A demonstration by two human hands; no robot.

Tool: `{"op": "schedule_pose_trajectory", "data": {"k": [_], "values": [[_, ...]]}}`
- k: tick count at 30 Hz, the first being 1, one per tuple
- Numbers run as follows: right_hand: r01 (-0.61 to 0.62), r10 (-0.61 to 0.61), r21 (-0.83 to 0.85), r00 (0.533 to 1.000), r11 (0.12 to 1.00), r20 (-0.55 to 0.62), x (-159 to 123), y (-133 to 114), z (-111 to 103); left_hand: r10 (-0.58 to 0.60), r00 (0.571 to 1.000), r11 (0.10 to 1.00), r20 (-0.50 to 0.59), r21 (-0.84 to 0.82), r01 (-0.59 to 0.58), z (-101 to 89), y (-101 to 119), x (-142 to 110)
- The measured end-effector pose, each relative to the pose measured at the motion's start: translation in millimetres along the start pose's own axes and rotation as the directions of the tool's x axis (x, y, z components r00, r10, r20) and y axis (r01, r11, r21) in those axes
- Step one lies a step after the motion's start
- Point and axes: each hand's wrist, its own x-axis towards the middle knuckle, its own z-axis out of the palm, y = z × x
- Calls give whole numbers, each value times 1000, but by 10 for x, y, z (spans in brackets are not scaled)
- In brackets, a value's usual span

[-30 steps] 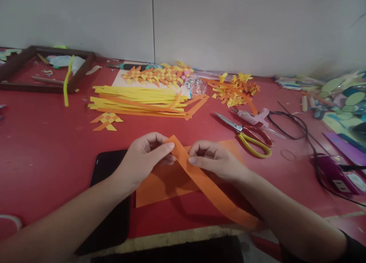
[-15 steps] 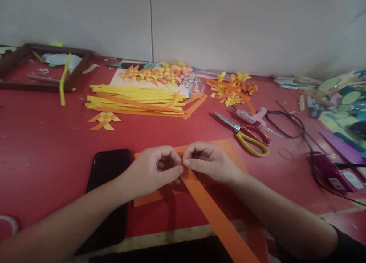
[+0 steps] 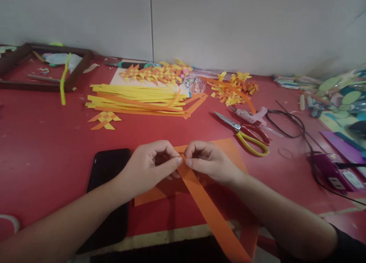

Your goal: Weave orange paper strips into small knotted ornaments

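Observation:
A long orange paper strip (image 3: pixel 207 204) slants from my fingertips down toward the lower right, past the table's front edge. My left hand (image 3: pixel 156 162) pinches its far end between thumb and forefinger. Right beside it, my right hand (image 3: pixel 210 160) pinches the same end, the two thumbs almost touching. Beneath both hands lies an orange paper sheet (image 3: pixel 148 196) on the red table (image 3: pixel 57 160). A black smartphone (image 3: pixel 110 167) rests by my left forearm, partly covered by it.
Behind the hands are yellow and orange paper strips (image 3: pixel 134 99), a small woven paper fish (image 3: pixel 105 120) and a row of woven pieces (image 3: pixel 156 74). To the right lie scissors (image 3: pixel 240 131), a pink glue gun (image 3: pixel 253 114) with its cord and a purple device (image 3: pixel 333 173). A wooden frame (image 3: pixel 37 87) sits far left.
My left hand has shifted slightly up and tilted, its fingers still on the strip. The strip's lower end has swung a little to the left. The table items have stayed put.

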Motion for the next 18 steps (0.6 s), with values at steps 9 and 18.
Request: {"op": "schedule_pose_trajectory", "data": {"k": [9,18], "values": [[-10,4,-85,997,996,-79,-14,-47,15,90,966,985,-243,-119,-122,-34,27,33],[-2,-13,-144,995,990,-98,-9,-62,-33,210,801,917,-561,-170,-360,-91,-7,117]]}}
